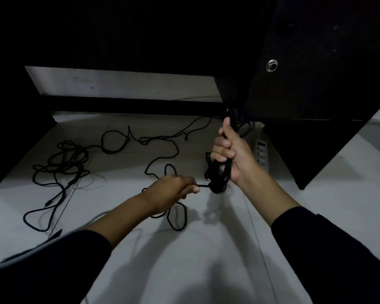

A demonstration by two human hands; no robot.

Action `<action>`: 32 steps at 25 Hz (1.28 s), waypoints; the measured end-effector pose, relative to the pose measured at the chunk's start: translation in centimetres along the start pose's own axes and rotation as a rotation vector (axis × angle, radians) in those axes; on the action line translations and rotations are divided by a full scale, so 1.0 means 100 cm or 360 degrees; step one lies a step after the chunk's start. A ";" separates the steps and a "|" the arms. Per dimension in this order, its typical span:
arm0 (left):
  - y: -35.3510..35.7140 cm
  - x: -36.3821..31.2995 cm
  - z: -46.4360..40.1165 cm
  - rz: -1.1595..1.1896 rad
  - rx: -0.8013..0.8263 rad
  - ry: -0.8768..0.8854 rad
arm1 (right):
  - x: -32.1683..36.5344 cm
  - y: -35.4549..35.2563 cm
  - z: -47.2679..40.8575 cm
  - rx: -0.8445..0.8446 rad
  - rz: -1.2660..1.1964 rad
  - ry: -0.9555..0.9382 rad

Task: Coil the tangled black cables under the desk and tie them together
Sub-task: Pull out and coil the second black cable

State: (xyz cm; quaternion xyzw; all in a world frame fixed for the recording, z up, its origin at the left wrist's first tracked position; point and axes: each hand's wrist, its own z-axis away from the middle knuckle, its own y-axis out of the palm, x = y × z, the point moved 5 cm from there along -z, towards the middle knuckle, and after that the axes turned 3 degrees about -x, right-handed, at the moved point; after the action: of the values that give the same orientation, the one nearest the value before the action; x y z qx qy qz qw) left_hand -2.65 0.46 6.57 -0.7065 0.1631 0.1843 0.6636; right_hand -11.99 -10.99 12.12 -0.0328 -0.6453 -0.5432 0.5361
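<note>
Pale floor under a dark desk: right hand grips the coil, left hand pinches its tail (probably wrapping); keep tension, more cable lies loose.

Dim, underexposed scene; the floor carries soft shadows, upper area near black, wide-angle bending at edges.

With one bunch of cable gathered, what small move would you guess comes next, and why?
Probably the left hand wraps its pinched black cable strand around the coiled black cable bundle gripped by the right hand. The strand runs taut into the bundle's lower end, and slack loops lie below.
</note>
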 end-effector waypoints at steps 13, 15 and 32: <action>-0.056 -0.023 -0.009 0.0176 -0.0217 0.0198 | 0.002 0.015 0.012 0.0097 0.1187 -0.0127; -0.059 -0.030 -0.010 0.0457 -0.0134 0.0085 | 0.000 0.018 0.013 0.0088 0.1335 -0.0205; -0.079 -0.032 -0.009 0.0884 -0.0578 -0.0196 | -0.012 0.021 0.020 -0.0089 0.1528 -0.0290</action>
State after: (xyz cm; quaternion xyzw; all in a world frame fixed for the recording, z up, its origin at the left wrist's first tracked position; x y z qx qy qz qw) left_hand -1.71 0.03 15.05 -0.7292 0.2734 0.4266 0.4598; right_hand -11.49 -7.99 12.96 -0.3884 -0.5868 -0.2467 0.6663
